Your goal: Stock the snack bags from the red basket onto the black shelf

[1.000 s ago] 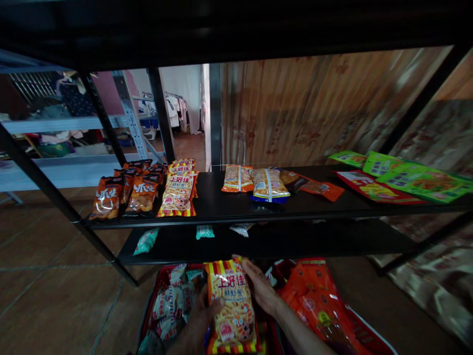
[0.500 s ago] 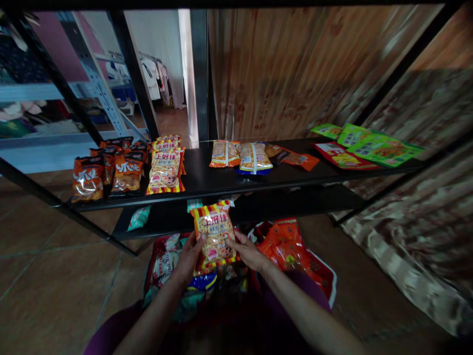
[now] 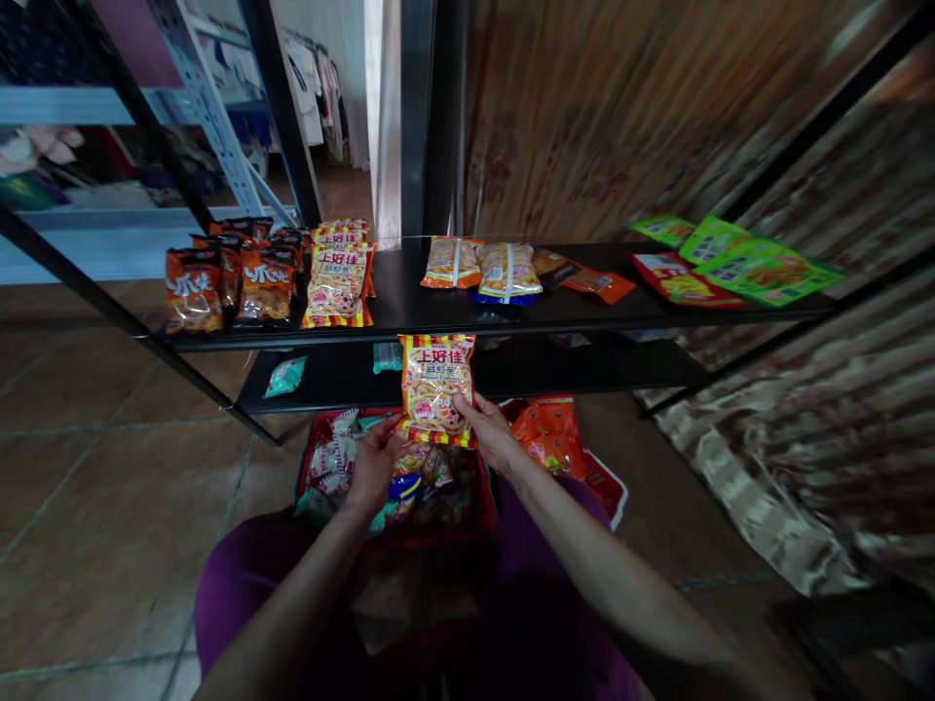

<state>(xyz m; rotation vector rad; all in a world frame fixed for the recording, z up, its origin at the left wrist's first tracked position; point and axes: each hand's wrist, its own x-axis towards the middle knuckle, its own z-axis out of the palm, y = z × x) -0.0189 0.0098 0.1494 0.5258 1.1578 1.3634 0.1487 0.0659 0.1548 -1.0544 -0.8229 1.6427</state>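
Upright in front of the shelf's edge is a yellow-and-red snack bag (image 3: pixel 438 375), its printed front facing me. My right hand (image 3: pixel 493 433) grips its right side, thumb on the front and the other fingers mostly hidden behind. At the bag's lower left corner my left hand (image 3: pixel 376 462) is closed, its fingertips partly under the corner. Matching snack bags (image 3: pixel 337 282) stand in a row on the upper shelf (image 3: pixel 409 312), just behind and left of the held one. Below my hands sits a red basket (image 3: pixel 488 497) holding mixed snack packs.
Orange-and-black snack bags (image 3: pixel 267 287) stand at the shelf's left end. Taped bundles (image 3: pixel 507 271) lie mid-shelf, green packets (image 3: pixel 766 273) at the right. A teal packet (image 3: pixel 284 377) lies on the lower shelf. Orange packs (image 3: pixel 547 438) fill another basket. Black posts (image 3: pixel 186 375) frame the rack.
The held bag has risen toward the upper shelf's edge. My left hand has slid from its left side down to the lower corner. The view has tipped downward.
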